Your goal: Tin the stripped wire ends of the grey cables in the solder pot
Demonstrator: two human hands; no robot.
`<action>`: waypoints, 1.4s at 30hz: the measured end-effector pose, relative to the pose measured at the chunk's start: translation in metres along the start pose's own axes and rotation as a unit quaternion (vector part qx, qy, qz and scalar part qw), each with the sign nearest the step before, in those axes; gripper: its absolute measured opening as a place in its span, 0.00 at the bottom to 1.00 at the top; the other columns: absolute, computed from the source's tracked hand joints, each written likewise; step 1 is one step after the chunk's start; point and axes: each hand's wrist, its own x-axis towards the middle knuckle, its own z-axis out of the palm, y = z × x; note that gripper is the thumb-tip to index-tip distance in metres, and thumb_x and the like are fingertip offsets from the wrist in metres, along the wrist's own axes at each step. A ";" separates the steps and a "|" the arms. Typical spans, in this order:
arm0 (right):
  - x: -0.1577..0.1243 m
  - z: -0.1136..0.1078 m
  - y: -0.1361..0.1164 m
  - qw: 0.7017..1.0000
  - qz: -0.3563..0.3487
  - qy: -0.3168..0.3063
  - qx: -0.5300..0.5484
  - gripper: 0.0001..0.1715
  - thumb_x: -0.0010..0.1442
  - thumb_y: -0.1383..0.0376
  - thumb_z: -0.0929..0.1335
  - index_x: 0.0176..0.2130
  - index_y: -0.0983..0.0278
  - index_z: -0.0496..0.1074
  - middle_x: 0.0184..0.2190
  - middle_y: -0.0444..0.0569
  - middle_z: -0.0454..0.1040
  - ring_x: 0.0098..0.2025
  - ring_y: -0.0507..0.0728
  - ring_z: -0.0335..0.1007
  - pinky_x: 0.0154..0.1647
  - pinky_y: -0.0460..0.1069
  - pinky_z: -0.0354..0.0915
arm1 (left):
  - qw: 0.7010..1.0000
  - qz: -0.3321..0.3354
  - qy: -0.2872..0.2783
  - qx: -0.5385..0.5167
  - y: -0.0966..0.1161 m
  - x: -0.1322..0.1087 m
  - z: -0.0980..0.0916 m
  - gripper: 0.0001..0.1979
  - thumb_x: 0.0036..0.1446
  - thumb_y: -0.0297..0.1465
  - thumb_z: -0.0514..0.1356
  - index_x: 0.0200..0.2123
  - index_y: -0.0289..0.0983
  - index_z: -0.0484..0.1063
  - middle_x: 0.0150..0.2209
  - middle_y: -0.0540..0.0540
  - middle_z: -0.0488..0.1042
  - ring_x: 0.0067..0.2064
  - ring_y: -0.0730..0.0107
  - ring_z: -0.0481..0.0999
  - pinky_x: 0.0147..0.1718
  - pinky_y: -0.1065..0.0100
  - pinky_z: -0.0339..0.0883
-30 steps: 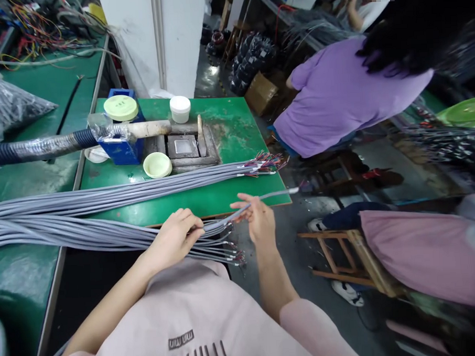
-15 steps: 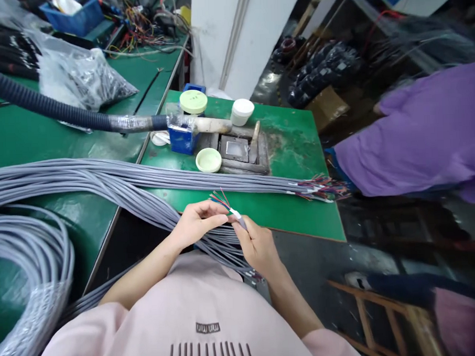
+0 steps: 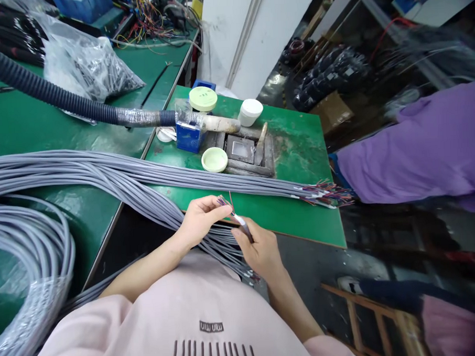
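Between my two hands is one grey cable [image 3: 245,230] with a white wrap near its stripped end. My right hand [image 3: 260,248] is closed round the grey jacket. The thumb and fingers of my left hand [image 3: 203,216] pinch the thin coloured wires [image 3: 221,200] that come out of it; one reddish wire [image 3: 231,200] stands up apart from the rest. Just beyond my hands a bundle of grey cables [image 3: 206,180] runs across the bench, its stripped wire ends [image 3: 327,192] fanned out at the right. More grey cables [image 3: 228,246] hang below my hands.
A solder pot [image 3: 242,149] sits on the green bench [image 3: 299,149], under a ribbed hose [image 3: 85,108]. Nearby are a pale green dish [image 3: 214,160], a white tub [image 3: 251,112] and a blue box [image 3: 188,135]. Coiled cables [image 3: 28,250] lie left. A person in purple [image 3: 421,144] is at the right.
My left fingers have closed over the spread wires, leaving one standing apart. My right hand stays on the cable jacket. The view has shifted slightly.
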 end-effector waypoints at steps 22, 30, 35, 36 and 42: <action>0.009 0.006 0.013 0.905 0.169 0.009 0.391 0.18 0.63 0.52 0.64 0.32 0.63 0.70 0.11 0.35 0.57 0.13 0.47 0.50 0.16 0.45 0.48 | 0.999 -0.005 0.014 -0.038 -0.005 0.009 0.005 0.12 0.41 0.36 0.71 0.28 0.35 0.77 0.26 0.50 0.77 0.28 0.76 0.72 0.33 0.70 0.65; 0.010 0.009 0.010 0.911 0.146 0.045 0.383 0.16 0.62 0.54 0.65 0.31 0.63 0.70 0.11 0.36 0.58 0.13 0.47 0.51 0.16 0.44 0.49 | 0.997 -0.025 0.033 -0.060 -0.007 0.009 0.005 0.10 0.40 0.34 0.71 0.27 0.35 0.77 0.24 0.50 0.77 0.26 0.77 0.70 0.31 0.71 0.63; 0.019 0.005 0.009 0.940 0.139 0.077 0.301 0.13 0.58 0.55 0.68 0.32 0.63 0.73 0.12 0.35 0.58 0.14 0.47 0.51 0.16 0.44 0.50 | 0.994 -0.061 0.031 -0.088 -0.013 0.007 0.008 0.10 0.39 0.32 0.71 0.26 0.34 0.76 0.23 0.50 0.76 0.26 0.78 0.70 0.30 0.72 0.61; 0.022 0.004 0.008 0.952 0.134 0.071 0.264 0.13 0.57 0.56 0.69 0.34 0.63 0.74 0.13 0.35 0.58 0.14 0.47 0.51 0.16 0.44 0.50 | 0.994 -0.058 0.031 -0.088 -0.014 0.007 0.008 0.10 0.39 0.32 0.70 0.26 0.34 0.76 0.23 0.51 0.75 0.26 0.78 0.69 0.30 0.72 0.61; 0.041 -0.009 -0.001 0.997 0.023 0.054 0.058 0.10 0.56 0.61 0.69 0.36 0.64 0.76 0.17 0.38 0.65 0.20 0.48 0.59 0.24 0.44 0.59 | 0.994 -0.046 0.059 -0.074 -0.015 0.007 0.007 0.11 0.37 0.32 0.71 0.25 0.33 0.76 0.22 0.52 0.74 0.25 0.80 0.66 0.29 0.73 0.58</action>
